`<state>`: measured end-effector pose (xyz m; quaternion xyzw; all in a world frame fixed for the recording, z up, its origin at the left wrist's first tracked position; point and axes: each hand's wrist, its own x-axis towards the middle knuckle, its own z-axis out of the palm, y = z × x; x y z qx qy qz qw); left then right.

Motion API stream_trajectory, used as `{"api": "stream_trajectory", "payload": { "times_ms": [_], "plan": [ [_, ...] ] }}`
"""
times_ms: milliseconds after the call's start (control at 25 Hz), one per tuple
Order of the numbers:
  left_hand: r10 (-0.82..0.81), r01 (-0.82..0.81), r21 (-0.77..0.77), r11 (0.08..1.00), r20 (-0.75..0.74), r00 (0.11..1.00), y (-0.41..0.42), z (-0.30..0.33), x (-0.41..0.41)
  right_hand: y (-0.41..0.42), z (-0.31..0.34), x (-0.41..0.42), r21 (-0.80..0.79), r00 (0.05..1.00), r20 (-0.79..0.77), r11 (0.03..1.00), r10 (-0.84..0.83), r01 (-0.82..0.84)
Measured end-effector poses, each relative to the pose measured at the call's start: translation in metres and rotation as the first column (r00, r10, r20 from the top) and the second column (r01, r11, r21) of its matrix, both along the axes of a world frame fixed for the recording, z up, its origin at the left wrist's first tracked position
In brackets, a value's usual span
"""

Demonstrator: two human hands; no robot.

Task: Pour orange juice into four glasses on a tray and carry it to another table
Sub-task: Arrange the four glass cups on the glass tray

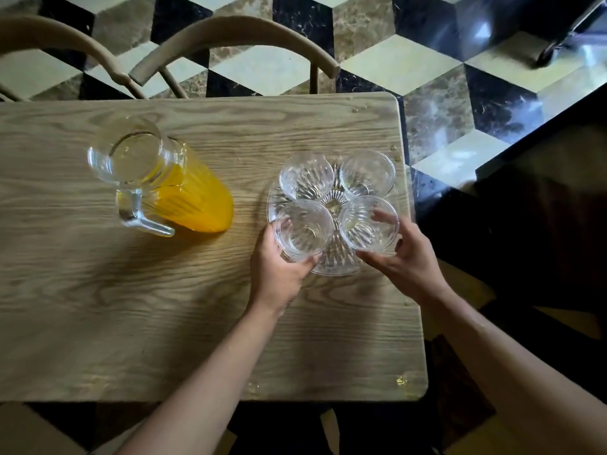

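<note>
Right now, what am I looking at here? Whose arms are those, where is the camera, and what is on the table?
No machine here: a person wears a camera on the head, looking down at their own hands. On the wooden table stands a glass pitcher of orange juice, and a clear tray with four empty glasses. The left hand grips the near left glass; the right hand grips the near right glass. Two chair backs show beyond the table.
</note>
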<state>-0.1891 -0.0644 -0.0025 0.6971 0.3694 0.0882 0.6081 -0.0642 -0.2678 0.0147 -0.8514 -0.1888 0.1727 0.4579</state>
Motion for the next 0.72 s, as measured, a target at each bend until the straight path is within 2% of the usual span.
{"api": "stream_trajectory", "payload": {
  "times_ms": [440,720],
  "plan": [
    [-0.011,0.011,0.008,1.000,-0.024,1.000,-0.004,-0.004,0.003,-0.009,-0.009,-0.004,0.010,1.000,-0.024,1.000,0.002,-0.002],
    [-0.036,0.039,0.082,0.996,-0.030,0.999,-0.009,-0.010,0.003,-0.007,-0.010,-0.006,-0.002,1.000,-0.026,1.000,-0.007,0.007]
  ]
}}
